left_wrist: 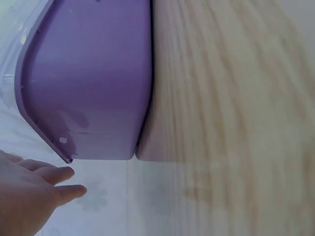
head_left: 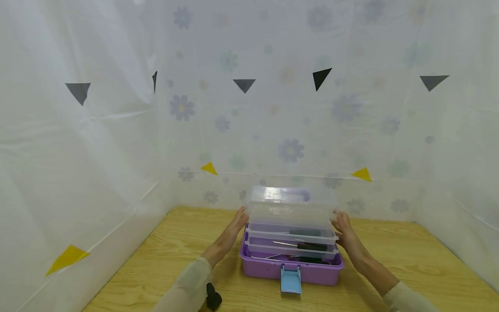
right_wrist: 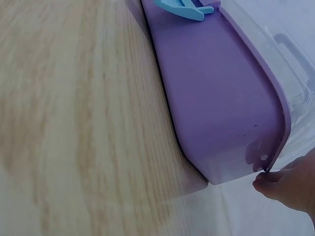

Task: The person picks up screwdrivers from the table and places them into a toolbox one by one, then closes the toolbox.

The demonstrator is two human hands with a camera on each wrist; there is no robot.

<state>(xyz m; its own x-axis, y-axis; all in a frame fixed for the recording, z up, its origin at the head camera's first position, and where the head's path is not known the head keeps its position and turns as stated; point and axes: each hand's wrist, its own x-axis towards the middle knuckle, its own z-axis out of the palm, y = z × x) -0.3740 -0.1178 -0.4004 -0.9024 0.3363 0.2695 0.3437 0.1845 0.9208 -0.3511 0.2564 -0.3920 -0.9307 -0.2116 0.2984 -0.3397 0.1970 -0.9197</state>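
Blue latch (head_left: 290,279) on glossy purple box (head_left: 273,268); left hand (head_left: 233,229), right hand (head_left: 345,232) spread flat against clear lid (head_left: 291,208).

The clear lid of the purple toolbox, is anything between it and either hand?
Nothing visible. The left hand and right hand flank the raised clear lid of the purple toolbox, fingers at its side edges on the bare wooden table.

Dark, slim tools (head_left: 308,246) behind the clear plastic trays (head_left: 292,236) of the purple plastic toolbox (head_left: 269,268), between both hands: kind indiscernible. Left hand (left_wrist: 24,196) cut by the wrist picture's edge; right hand (right_wrist: 290,184) likewise. Light wooden tabletop (left_wrist: 236,123) blurred beside the left hand.
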